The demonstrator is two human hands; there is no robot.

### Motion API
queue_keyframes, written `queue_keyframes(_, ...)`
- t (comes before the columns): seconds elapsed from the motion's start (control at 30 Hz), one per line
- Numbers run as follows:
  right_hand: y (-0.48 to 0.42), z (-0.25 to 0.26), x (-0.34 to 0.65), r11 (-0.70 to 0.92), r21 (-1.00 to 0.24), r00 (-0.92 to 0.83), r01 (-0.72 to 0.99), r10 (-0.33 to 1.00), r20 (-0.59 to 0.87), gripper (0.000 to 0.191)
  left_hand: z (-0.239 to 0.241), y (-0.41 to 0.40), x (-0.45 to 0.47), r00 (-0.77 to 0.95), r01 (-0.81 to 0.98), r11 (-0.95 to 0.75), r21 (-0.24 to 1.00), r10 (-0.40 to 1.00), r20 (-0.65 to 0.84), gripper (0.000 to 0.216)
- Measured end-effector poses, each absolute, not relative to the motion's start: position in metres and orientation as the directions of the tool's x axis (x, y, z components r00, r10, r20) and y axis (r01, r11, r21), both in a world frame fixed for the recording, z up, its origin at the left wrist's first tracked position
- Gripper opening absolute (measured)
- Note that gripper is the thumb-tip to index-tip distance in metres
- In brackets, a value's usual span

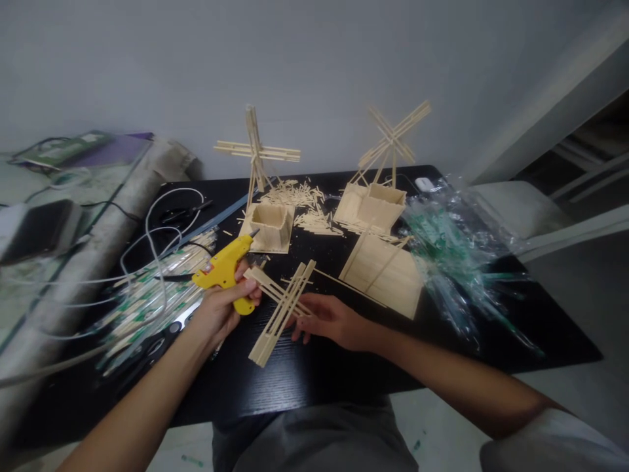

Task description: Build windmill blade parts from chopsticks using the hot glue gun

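Observation:
My left hand is wrapped round the grip of a yellow hot glue gun, its nozzle pointing up and to the right. The left thumb also meets one end of a cross of wooden sticks. My right hand pinches the cross at its right arm, just above the black table. Behind it stand two stick models, each with a small box on a flat base: a left one and a right one, each with a raised cross. A loose wooden panel lies to the right of my hands.
Short cut sticks are heaped between the models. Packaged sticks and a white cable lie at the left. Crumpled plastic wrappers cover the right side. A wall rises behind the table.

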State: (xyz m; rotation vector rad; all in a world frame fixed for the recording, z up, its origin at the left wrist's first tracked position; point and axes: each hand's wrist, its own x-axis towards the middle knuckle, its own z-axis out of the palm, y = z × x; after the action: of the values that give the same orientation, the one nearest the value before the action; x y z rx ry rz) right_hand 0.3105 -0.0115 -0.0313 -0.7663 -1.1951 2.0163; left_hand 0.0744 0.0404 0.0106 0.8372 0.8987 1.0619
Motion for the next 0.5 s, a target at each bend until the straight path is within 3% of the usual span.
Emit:
queue_keyframes(0.23,-0.006,-0.035,0.311,-0.507,-0.824,-0.719,-0.253,0.668,-0.19,0.049,0.015,0.057,0.062,0.259,-0.182,0.267,0.946,0.942,-0.216,0.049)
queue_keyframes(0.3,-0.006,-0.035,0.312,-0.516,-0.818,-0.722,-0.254,0.664,-0.194,0.05,0.024,0.066,0.054,0.257,0.037,0.171,0.985,0.95,-0.175,0.04)
queue_keyframes(0.37,-0.007,-0.034,0.312,-0.523,-0.812,-0.733,-0.257,0.654,-0.189,0.049,0.038,0.076,0.048,0.276,0.132,0.144,0.981,0.945,-0.176,0.034)
queue_keyframes(0.5,-0.009,-0.033,0.313,-0.557,-0.787,-0.76,-0.267,0.623,-0.184,0.05,0.069,0.102,0.045,0.298,0.509,0.023,0.86,0.933,-0.201,0.044)
